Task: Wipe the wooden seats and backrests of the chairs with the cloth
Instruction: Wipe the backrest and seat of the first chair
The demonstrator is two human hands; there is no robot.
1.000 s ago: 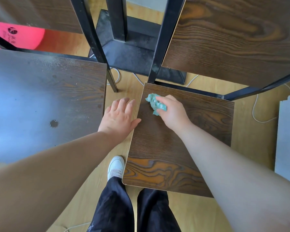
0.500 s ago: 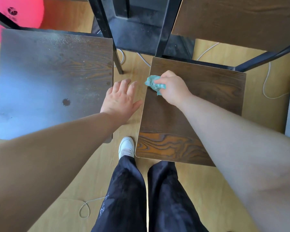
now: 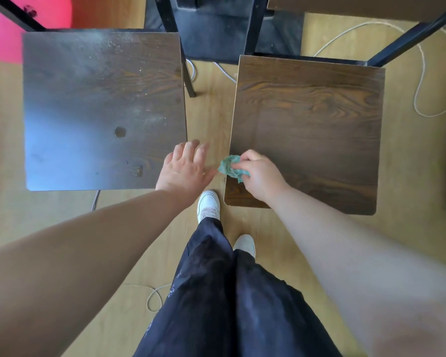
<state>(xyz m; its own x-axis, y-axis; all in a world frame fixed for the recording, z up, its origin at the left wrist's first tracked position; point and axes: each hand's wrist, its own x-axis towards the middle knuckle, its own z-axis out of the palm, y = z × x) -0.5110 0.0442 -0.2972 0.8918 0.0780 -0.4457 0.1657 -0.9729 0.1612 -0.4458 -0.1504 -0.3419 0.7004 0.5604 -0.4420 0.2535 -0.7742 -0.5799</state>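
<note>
Progress: the right chair seat [image 3: 312,130] shows bare dark wood grain with no visible dust, so it is judged wiped or nearly so. The left chair seat [image 3: 98,106] carries pale speckled dust across its far half, a round dark spot [image 3: 120,131] near the middle and a smaller mark towards the front edge; it is judged not yet wiped. Only the lower edge of one backrest [image 3: 358,3] is in view, and its condition cannot be told. Remaining work, on this evidence: the left seat and the backrests.

Right hand [image 3: 262,176]: the fingers [image 3: 245,161] are curled round a crumpled green cloth [image 3: 231,168]. The cloth bulges out past the fingertips on the thumb side. It lies on the left edge of the right seat, near the front corner, and overhangs that edge slightly.

Left hand [image 3: 184,170]: the fingers [image 3: 188,148] are straight, slightly spread, and hold nothing. The thumb points towards the cloth and ends just short of it. The hand lies over the floor gap between the two seats, its outer edge over the front corner of the left seat. Contact with that seat cannot be told.
</note>
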